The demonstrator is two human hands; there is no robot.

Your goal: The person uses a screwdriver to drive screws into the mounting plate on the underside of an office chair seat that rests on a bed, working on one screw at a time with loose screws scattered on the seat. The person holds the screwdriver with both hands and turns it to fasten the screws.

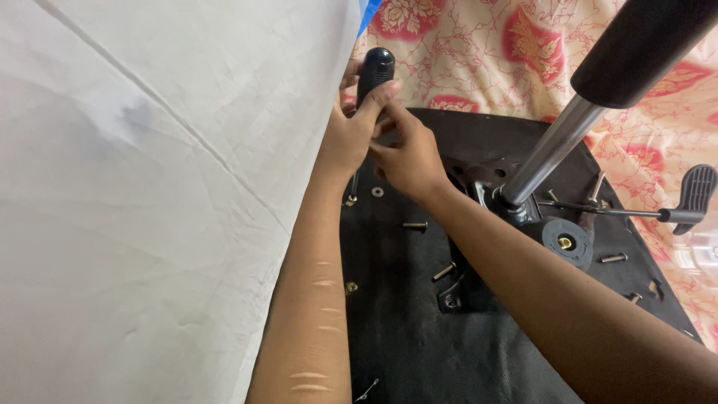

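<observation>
My left hand point(350, 133) grips the black handle of a screwdriver point(373, 71), which stands nearly upright. Its shaft runs down behind my hand to a bolt point(349, 200) at the left edge of a black chair-seat underside point(404, 329). My right hand point(407, 155) sits right beside the left one, fingers bent and touching the lower part of the handle near my left thumb. A small washer point(378, 191) lies on the seat just below both hands.
A chrome gas-lift column point(550, 150) with a black sleeve point(643, 45) rises from the seat mechanism. A black lever point(692, 196) and knob point(567, 242) are at right. Loose bolts point(443, 271) lie on the seat. White cloth point(149, 209) covers the left; floral sheet point(464, 52) behind.
</observation>
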